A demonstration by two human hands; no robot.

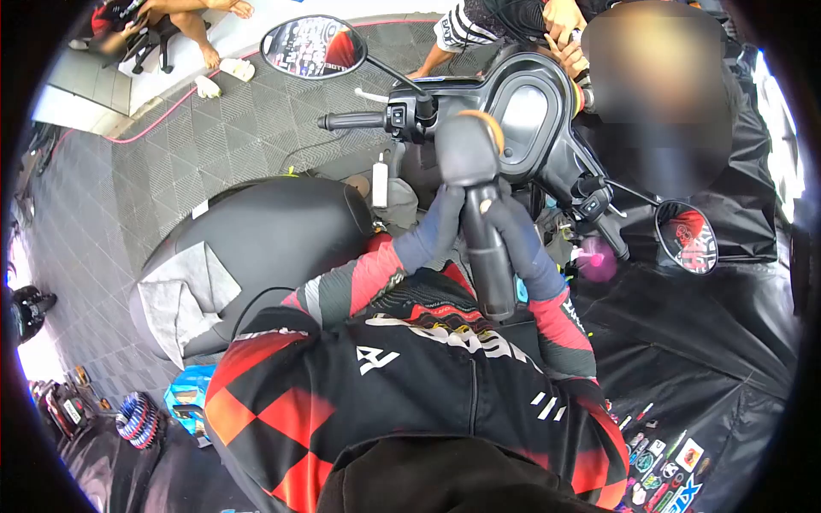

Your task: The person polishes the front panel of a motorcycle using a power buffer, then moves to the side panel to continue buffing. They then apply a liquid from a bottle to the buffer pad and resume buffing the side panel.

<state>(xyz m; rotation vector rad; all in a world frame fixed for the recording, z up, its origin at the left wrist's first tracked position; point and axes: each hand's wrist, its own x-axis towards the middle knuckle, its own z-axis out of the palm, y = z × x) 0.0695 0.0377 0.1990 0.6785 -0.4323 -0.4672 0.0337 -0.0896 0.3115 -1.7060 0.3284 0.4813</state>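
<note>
A black handheld power tool [487, 248] with an orange ring at its head is held upright in front of my chest. My left hand [438, 224], in a dark glove, is closed round one side of it. On the other side my right hand [511, 224], also gloved, wraps round the handle. Just beyond the tool are a scooter's handlebar and black dash cover [522, 111]. The black scooter seat [282, 227] lies to the left, with a grey cloth [188, 299] draped over it.
Two mirrors [313, 46] [686, 235] stick out from the handlebar. A co-worker's hands [566, 38] are near the far grip. Another person's legs [192, 34] show at the top left. A white bottle [380, 181] stands beyond the seat; stickers [663, 470] lie at the lower right.
</note>
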